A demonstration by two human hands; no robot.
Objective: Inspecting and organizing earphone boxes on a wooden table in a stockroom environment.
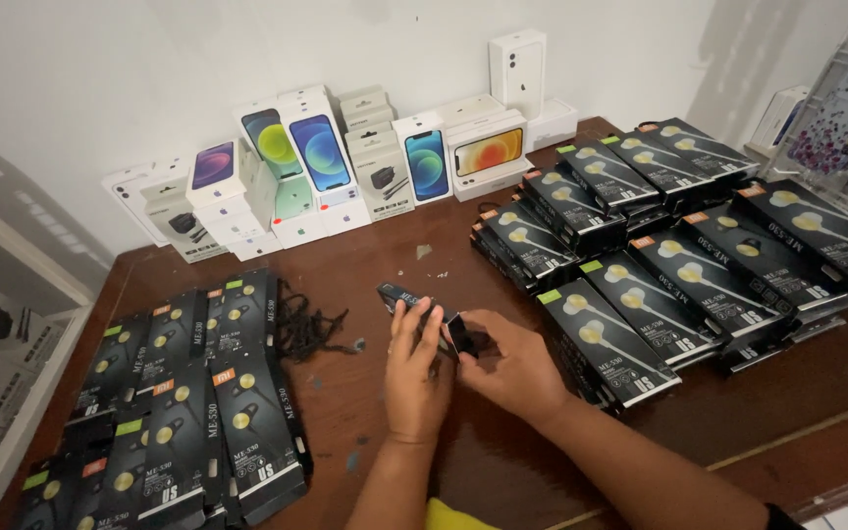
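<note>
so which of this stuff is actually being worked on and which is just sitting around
In hand:
- small black box, held by left hand and right hand
- black earphone boxes, left pile and right rows

Lying about:
- white phone boxes by the wall
- tangle of black cord

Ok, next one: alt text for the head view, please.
Two bare hands, left hand and right hand, hold a small black box over a brown wooden table. Black earphone boxes lie in rows on both sides; white phone boxes line the wall.
</note>
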